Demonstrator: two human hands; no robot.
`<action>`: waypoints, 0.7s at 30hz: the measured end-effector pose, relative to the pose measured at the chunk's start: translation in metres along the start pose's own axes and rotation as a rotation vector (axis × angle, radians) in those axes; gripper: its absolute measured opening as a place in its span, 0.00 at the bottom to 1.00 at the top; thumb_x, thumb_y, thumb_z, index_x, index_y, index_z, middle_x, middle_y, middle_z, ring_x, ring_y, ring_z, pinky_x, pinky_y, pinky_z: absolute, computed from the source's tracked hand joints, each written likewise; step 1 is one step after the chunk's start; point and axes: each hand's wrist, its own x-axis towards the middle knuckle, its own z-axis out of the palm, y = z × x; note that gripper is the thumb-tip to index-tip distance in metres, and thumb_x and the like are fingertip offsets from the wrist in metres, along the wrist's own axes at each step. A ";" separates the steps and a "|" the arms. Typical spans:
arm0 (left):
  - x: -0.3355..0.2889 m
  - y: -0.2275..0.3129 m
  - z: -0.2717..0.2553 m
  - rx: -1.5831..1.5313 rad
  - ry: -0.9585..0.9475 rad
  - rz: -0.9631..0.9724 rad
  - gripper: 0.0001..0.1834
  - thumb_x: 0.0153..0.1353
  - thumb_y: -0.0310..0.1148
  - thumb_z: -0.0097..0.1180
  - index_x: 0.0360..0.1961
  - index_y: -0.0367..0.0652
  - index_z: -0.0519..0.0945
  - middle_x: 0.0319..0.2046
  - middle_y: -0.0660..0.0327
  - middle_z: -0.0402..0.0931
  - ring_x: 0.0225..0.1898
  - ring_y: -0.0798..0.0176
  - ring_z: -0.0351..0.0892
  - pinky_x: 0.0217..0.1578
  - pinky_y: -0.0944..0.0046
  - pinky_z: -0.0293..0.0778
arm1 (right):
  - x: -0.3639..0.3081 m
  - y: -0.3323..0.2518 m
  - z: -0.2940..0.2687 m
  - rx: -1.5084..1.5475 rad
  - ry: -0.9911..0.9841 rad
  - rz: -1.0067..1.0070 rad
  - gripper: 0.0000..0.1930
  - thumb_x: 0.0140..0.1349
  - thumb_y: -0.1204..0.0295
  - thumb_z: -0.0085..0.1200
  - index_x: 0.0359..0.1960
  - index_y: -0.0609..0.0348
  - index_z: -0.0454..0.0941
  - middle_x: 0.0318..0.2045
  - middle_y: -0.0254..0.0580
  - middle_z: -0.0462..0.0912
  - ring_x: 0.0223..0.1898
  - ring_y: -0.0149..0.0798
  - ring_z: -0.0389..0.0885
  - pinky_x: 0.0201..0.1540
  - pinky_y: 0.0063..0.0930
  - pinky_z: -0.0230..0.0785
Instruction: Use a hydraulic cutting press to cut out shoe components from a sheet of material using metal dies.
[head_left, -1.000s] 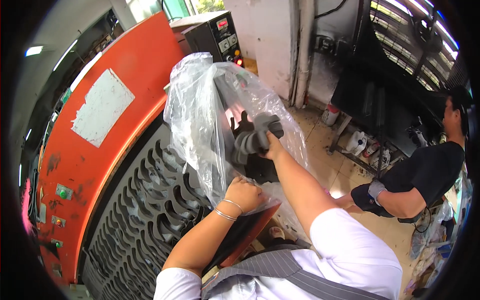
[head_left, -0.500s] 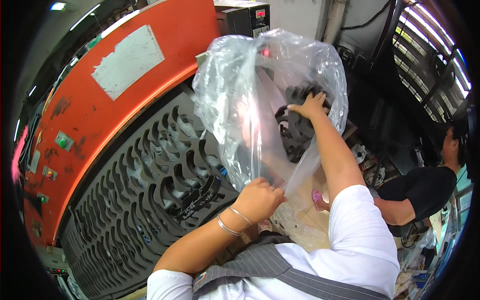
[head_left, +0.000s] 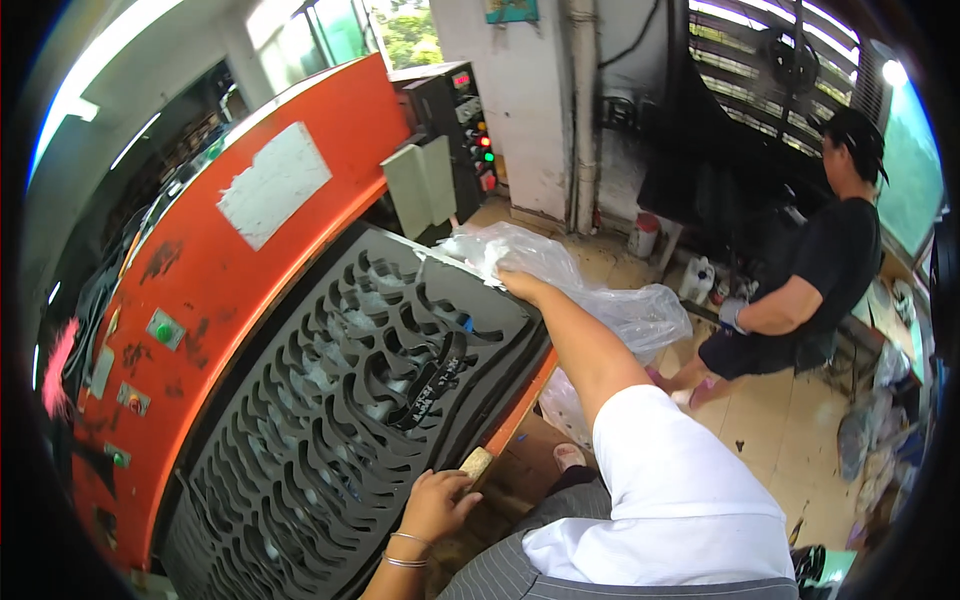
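A dark grey foam sheet (head_left: pixel 495 312), cut through with rows of curved slots, lies on the bed of an orange machine (head_left: pixel 290 110). My left hand (head_left: pixel 438 505) is at its near edge, fingers loosely spread beside a small tan block (head_left: pixel 476 463); whether they touch it is unclear. Stretched out to the sheet's far corner is my right hand (head_left: pixel 518 285), its fingers mostly hidden next to bunched white material (head_left: pixel 490 258). A clear plastic bag (head_left: pixel 625 312) sags just beyond that hand. On the sheet rests a black strip with white marks (head_left: pixel 432 392).
A co-worker in black (head_left: pixel 835 265) stands at the right with a gloved hand. Behind the machine are a control box (head_left: pixel 440 140) with lit buttons and a grey-green panel (head_left: pixel 415 185). A white jug (head_left: pixel 697 278) and loose plastic (head_left: pixel 865 430) sit at the right.
The raised bag has dropped down past the sheet's far edge. My right hand left the dark pieces in it for the sheet's corner; my left let go and moved to the near edge.
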 end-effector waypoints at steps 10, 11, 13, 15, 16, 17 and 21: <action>0.221 0.012 -0.050 -0.935 0.058 -0.250 0.26 0.60 0.30 0.61 0.58 0.34 0.69 0.53 0.54 0.74 0.54 0.63 0.73 0.55 0.63 0.69 | 0.045 -0.012 -0.076 0.898 -0.117 0.004 0.29 0.68 0.41 0.35 0.54 0.49 0.74 0.47 0.38 0.80 0.49 0.34 0.75 0.53 0.33 0.67; 0.266 0.020 -0.047 -1.011 0.042 -0.239 0.32 0.60 0.32 0.62 0.63 0.34 0.64 0.59 0.51 0.69 0.60 0.61 0.69 0.59 0.60 0.66 | 0.054 -0.014 -0.100 0.964 -0.158 -0.108 0.29 0.68 0.41 0.36 0.54 0.49 0.74 0.47 0.37 0.80 0.49 0.35 0.75 0.53 0.32 0.68; 0.345 0.029 -0.051 -1.064 0.135 -0.281 0.42 0.58 0.35 0.63 0.68 0.34 0.54 0.67 0.50 0.57 0.67 0.58 0.58 0.64 0.58 0.58 | 0.061 -0.057 -0.116 1.005 -0.237 -0.169 0.30 0.67 0.40 0.37 0.54 0.52 0.73 0.48 0.38 0.79 0.48 0.35 0.76 0.53 0.30 0.67; 0.410 0.071 -0.071 -1.341 0.064 -0.315 0.47 0.57 0.37 0.64 0.69 0.36 0.49 0.69 0.49 0.51 0.69 0.58 0.53 0.65 0.57 0.54 | 0.063 -0.089 -0.140 1.068 -0.351 -0.372 0.32 0.67 0.42 0.39 0.58 0.55 0.69 0.50 0.40 0.77 0.50 0.34 0.75 0.55 0.28 0.66; 0.440 0.062 -0.064 -1.351 0.210 -0.115 0.41 0.58 0.37 0.64 0.67 0.36 0.55 0.65 0.50 0.58 0.65 0.59 0.59 0.62 0.58 0.58 | 0.055 -0.119 -0.136 1.011 -0.413 -0.449 0.32 0.66 0.43 0.40 0.61 0.56 0.66 0.52 0.41 0.75 0.51 0.34 0.74 0.55 0.28 0.66; 0.468 0.043 -0.059 -1.342 0.350 0.090 0.36 0.58 0.37 0.64 0.64 0.36 0.62 0.60 0.51 0.65 0.60 0.59 0.65 0.59 0.59 0.63 | 0.051 -0.146 -0.134 0.955 -0.472 -0.529 0.34 0.66 0.43 0.41 0.63 0.57 0.63 0.54 0.42 0.74 0.52 0.34 0.74 0.56 0.27 0.66; 0.522 0.025 -0.123 -1.323 0.714 -0.164 0.05 0.62 0.26 0.53 0.38 0.41 0.77 0.28 0.69 0.75 0.29 0.75 0.72 0.27 0.72 0.68 | 0.090 -0.152 -0.217 0.319 -0.356 -0.791 0.31 0.68 0.53 0.48 0.67 0.57 0.58 0.55 0.42 0.74 0.52 0.34 0.73 0.57 0.29 0.65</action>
